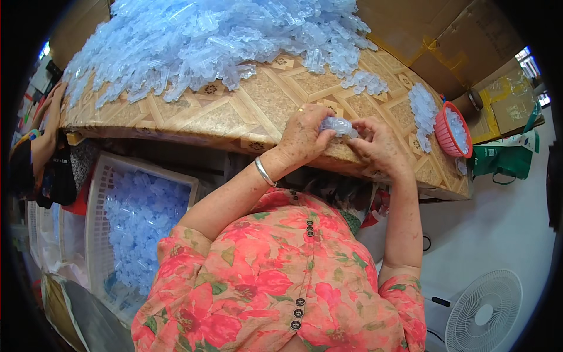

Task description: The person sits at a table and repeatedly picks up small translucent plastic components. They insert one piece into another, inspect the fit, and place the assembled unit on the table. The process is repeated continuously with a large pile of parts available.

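Note:
At the near edge of the table, my left hand (305, 134) grips a small clear plastic part (336, 125) between thumb and fingers. A silver bangle circles that wrist. My right hand (380, 144) is closed at the part's right end, its thumb and fingers pinched there. Whether this is one part or several held together I cannot tell. Beyond my hands, a large heap of similar clear bluish plastic parts (193, 47) spreads across the patterned tabletop (264, 88). A smaller group of flat clear pieces (365, 83) lies nearer, past my right hand.
On the right, a red basket (453, 141) holds clear parts, beside a strip of loose pieces (422, 114). A white crate (98, 199) full of parts stands below left. Cardboard boxes (451, 44) rise behind. A fan (484, 314) stands lower right; another person's arm (47, 132) is left.

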The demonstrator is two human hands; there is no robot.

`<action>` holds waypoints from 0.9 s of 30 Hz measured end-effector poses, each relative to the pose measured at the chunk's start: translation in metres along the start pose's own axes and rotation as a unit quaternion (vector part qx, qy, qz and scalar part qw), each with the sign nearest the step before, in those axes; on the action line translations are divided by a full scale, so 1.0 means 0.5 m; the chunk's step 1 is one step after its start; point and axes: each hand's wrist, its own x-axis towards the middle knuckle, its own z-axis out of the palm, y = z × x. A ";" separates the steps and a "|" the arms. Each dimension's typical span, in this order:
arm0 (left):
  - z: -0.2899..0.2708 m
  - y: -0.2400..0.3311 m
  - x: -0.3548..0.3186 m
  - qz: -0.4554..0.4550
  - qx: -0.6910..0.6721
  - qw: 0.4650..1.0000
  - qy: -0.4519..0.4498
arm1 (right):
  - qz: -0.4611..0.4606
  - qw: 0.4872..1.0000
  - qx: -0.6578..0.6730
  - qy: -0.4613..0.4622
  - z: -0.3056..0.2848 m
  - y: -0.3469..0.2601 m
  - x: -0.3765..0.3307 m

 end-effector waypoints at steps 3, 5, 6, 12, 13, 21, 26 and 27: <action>0.004 0.003 0.000 0.011 -0.007 1.000 0.025 | 0.038 0.997 -0.056 0.049 0.019 -0.003 -0.004; 0.005 -0.001 0.000 0.016 -0.013 0.999 0.030 | 0.078 0.993 0.004 0.092 0.019 -0.023 -0.007; 0.004 -0.001 0.001 0.018 -0.015 1.000 0.020 | 0.101 0.988 0.035 0.113 0.019 -0.032 -0.009; -0.004 0.006 0.001 -0.003 -0.001 1.000 -0.013 | -0.023 0.993 0.049 0.102 0.031 -0.078 -0.009; -0.003 0.005 0.001 -0.003 -0.006 1.000 -0.009 | -0.024 0.994 0.049 0.100 0.033 -0.077 -0.009; 0.002 -0.009 0.010 0.005 -0.026 0.999 -0.019 | -0.075 0.991 -0.104 0.047 0.015 -0.087 0.030; -0.001 0.002 0.007 -0.017 -0.044 0.999 -0.019 | -0.049 0.999 -0.004 0.000 0.008 -0.071 0.037; -0.002 -0.001 0.007 -0.009 -0.035 0.999 -0.026 | -0.048 0.999 0.011 -0.008 0.005 -0.070 0.038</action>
